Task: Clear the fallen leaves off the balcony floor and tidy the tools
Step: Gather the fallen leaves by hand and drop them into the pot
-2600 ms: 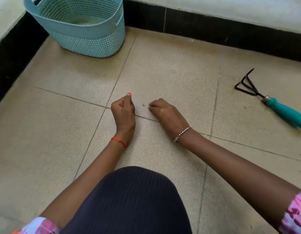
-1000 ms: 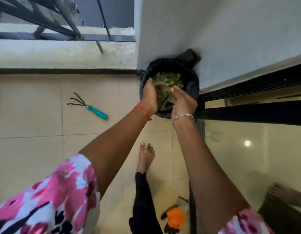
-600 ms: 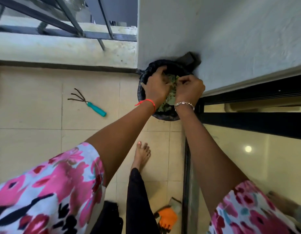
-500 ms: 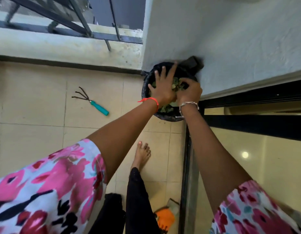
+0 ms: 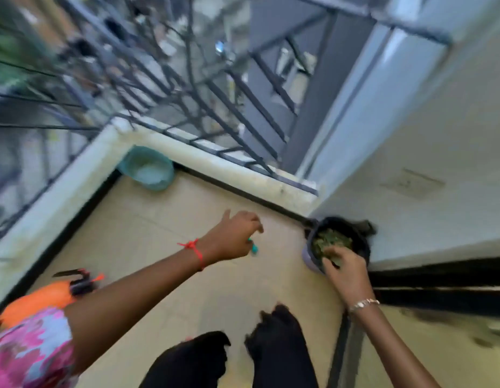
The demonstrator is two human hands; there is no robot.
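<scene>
A black-lined bin (image 5: 360,242) full of green leaves (image 5: 331,239) stands in the corner by the white wall. My right hand (image 5: 348,271) rests at its near rim, fingers apart, fingertips on the leaves. My left hand (image 5: 233,236) hovers to the left of the bin, thumb out and fingers loosely curled, with nothing seen gripped. The teal end of the hand rake's handle (image 5: 254,248) peeks out just below its fingers; the rest of the rake is hidden behind the hand. The view is motion-blurred.
A teal basket (image 5: 148,169) sits in the far corner under the parapet (image 5: 61,191) and metal railing (image 5: 187,88). An orange sprayer (image 5: 44,296) lies at the left by my sleeve. The dark door track (image 5: 439,287) runs along the right.
My left hand has left the bin and swung left over the rake. My right hand stays on the leaves. My head has turned up and left, bringing the railing and basket into view.
</scene>
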